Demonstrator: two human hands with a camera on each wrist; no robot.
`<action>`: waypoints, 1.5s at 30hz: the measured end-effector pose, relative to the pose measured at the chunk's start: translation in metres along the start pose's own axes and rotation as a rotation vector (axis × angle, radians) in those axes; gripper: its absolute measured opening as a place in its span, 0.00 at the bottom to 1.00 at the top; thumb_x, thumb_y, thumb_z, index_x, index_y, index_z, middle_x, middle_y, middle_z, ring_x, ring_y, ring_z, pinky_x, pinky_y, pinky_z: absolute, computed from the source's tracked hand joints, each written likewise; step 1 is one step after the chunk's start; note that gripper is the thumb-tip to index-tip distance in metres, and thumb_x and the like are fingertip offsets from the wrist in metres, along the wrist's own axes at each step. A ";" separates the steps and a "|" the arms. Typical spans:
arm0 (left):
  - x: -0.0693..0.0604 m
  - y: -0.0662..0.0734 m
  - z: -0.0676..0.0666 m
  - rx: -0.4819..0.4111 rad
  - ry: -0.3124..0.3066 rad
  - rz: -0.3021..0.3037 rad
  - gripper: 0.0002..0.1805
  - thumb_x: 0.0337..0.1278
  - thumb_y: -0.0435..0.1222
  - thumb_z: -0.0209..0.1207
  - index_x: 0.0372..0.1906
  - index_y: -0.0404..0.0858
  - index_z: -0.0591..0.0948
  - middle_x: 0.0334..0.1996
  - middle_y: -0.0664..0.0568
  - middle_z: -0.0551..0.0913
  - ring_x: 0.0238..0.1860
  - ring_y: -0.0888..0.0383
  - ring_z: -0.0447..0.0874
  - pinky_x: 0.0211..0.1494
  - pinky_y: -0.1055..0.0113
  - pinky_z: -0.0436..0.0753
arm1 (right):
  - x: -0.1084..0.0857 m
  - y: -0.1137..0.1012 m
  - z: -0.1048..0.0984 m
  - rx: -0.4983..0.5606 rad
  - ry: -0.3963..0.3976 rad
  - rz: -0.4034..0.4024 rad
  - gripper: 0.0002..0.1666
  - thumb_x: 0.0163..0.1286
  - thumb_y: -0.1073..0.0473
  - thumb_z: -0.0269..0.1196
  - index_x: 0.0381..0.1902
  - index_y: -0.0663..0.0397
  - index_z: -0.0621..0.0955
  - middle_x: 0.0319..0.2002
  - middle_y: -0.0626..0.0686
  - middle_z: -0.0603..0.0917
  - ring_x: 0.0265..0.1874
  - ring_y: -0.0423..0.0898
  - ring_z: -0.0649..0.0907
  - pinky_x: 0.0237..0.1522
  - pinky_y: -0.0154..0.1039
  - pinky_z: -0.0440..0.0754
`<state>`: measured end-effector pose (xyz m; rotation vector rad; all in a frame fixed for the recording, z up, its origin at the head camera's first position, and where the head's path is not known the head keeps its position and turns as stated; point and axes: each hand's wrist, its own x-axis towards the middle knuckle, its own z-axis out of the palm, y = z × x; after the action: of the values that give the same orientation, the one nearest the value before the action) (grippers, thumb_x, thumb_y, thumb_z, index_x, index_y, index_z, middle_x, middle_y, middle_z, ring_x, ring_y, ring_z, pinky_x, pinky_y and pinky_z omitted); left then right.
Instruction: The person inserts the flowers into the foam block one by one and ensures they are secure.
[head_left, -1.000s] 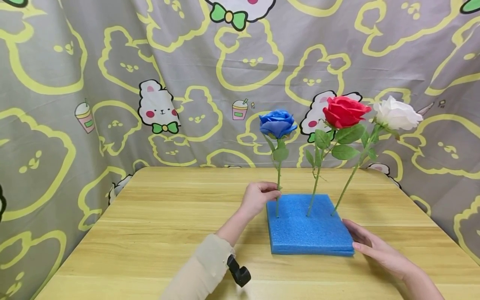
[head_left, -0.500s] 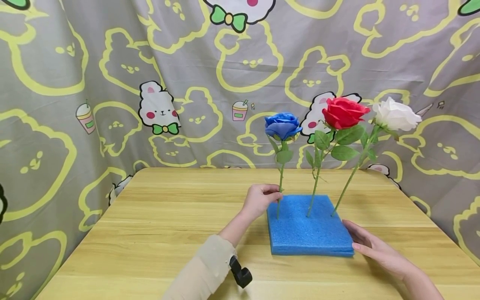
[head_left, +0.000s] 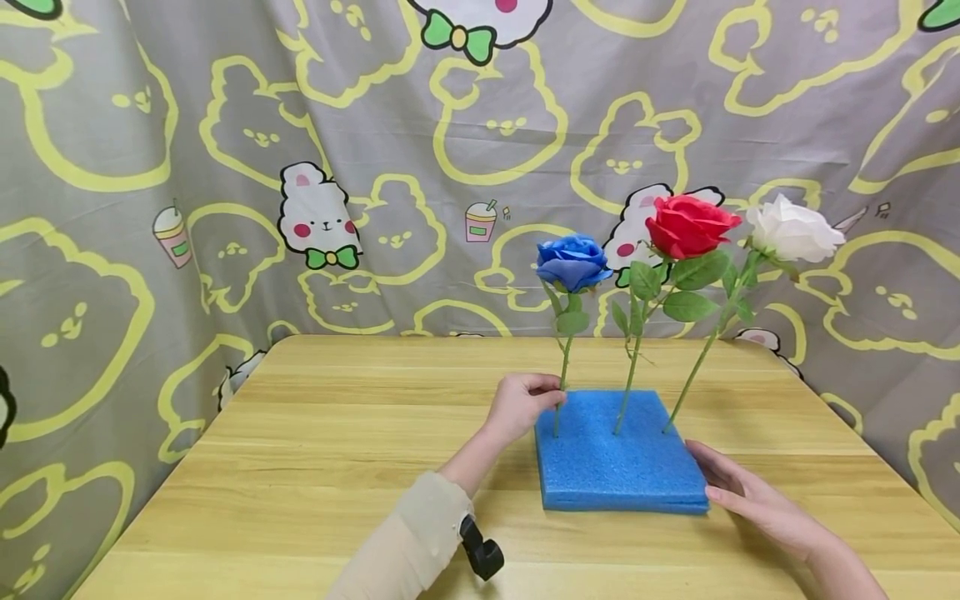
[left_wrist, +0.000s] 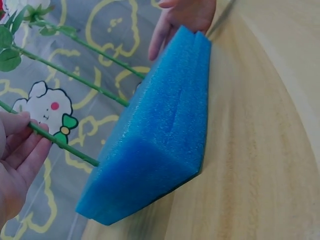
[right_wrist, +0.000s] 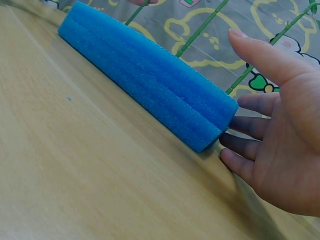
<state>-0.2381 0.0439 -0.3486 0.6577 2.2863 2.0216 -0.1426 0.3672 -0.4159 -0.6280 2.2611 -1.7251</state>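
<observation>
A blue artificial rose (head_left: 573, 263) stands in the left part of a blue foam block (head_left: 622, 467), its stem leaning slightly right. My left hand (head_left: 521, 407) pinches that stem low down, between thumb and fingers, as the left wrist view also shows (left_wrist: 22, 150). Beside it in the foam stand a red rose (head_left: 692, 227) and, farther right and tilted outward, a white rose (head_left: 795, 228). At the block's right side my right hand (head_left: 757, 500) rests with fairly straight fingers touching the foam edge; in the right wrist view its thumb points up, off the block.
The foam block lies on a wooden table (head_left: 337, 467). Behind the table hangs a grey curtain (head_left: 405, 133) with cartoon bears. A black strap piece (head_left: 482, 550) hangs from the left sleeve (head_left: 420, 525).
The blue rose's bloom has shifted right and slightly down as my left hand tilts the stem. My right hand and the other two roses have hardly moved.
</observation>
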 end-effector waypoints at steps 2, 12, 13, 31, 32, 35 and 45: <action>-0.003 0.005 0.001 0.023 -0.011 -0.001 0.09 0.53 0.23 0.60 0.39 0.21 0.81 0.33 0.35 0.83 0.34 0.43 0.84 0.38 0.65 0.83 | 0.000 0.000 0.000 0.002 0.000 0.002 0.32 0.74 0.67 0.41 0.68 0.76 0.42 0.61 0.25 0.62 0.58 0.21 0.62 0.54 0.18 0.61; 0.007 -0.025 0.004 0.052 -0.017 0.014 0.08 0.51 0.28 0.63 0.37 0.27 0.84 0.32 0.41 0.85 0.30 0.50 0.85 0.35 0.70 0.82 | -0.001 0.000 0.000 -0.008 0.008 0.007 0.32 0.74 0.67 0.41 0.68 0.76 0.42 0.61 0.25 0.61 0.58 0.21 0.62 0.54 0.18 0.62; 0.007 -0.026 0.004 0.057 -0.017 0.019 0.08 0.51 0.28 0.64 0.37 0.28 0.84 0.31 0.41 0.85 0.30 0.51 0.85 0.34 0.70 0.82 | -0.001 0.000 0.000 -0.010 0.010 0.009 0.32 0.74 0.67 0.41 0.68 0.76 0.43 0.61 0.25 0.61 0.58 0.21 0.62 0.54 0.18 0.62; 0.000 -0.036 0.008 0.130 -0.030 -0.028 0.06 0.52 0.28 0.63 0.35 0.28 0.85 0.28 0.47 0.85 0.27 0.60 0.84 0.32 0.73 0.81 | -0.001 -0.002 0.001 -0.003 0.014 0.026 0.33 0.74 0.66 0.42 0.68 0.75 0.42 0.60 0.25 0.62 0.58 0.21 0.62 0.53 0.18 0.62; 0.000 -0.036 0.008 0.132 -0.029 -0.029 0.06 0.52 0.28 0.63 0.35 0.28 0.85 0.28 0.47 0.85 0.27 0.60 0.84 0.32 0.73 0.81 | -0.001 -0.002 0.001 -0.003 0.013 0.027 0.33 0.74 0.66 0.42 0.68 0.76 0.42 0.60 0.25 0.62 0.58 0.21 0.62 0.53 0.18 0.62; -0.001 -0.036 0.007 0.139 -0.028 -0.028 0.06 0.52 0.28 0.63 0.35 0.28 0.85 0.28 0.47 0.85 0.27 0.60 0.84 0.32 0.73 0.82 | -0.001 -0.002 0.001 0.000 0.010 0.028 0.33 0.74 0.66 0.42 0.68 0.76 0.42 0.60 0.25 0.61 0.58 0.21 0.62 0.53 0.18 0.62; -0.001 -0.035 0.007 0.154 -0.036 -0.050 0.07 0.53 0.29 0.62 0.36 0.30 0.85 0.26 0.49 0.85 0.27 0.61 0.84 0.33 0.73 0.82 | -0.002 -0.001 0.001 0.003 0.012 0.024 0.33 0.74 0.67 0.42 0.68 0.75 0.42 0.61 0.25 0.61 0.58 0.21 0.62 0.53 0.18 0.62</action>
<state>-0.2452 0.0471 -0.3828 0.6322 2.4290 1.8114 -0.1406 0.3672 -0.4153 -0.5888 2.2643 -1.7259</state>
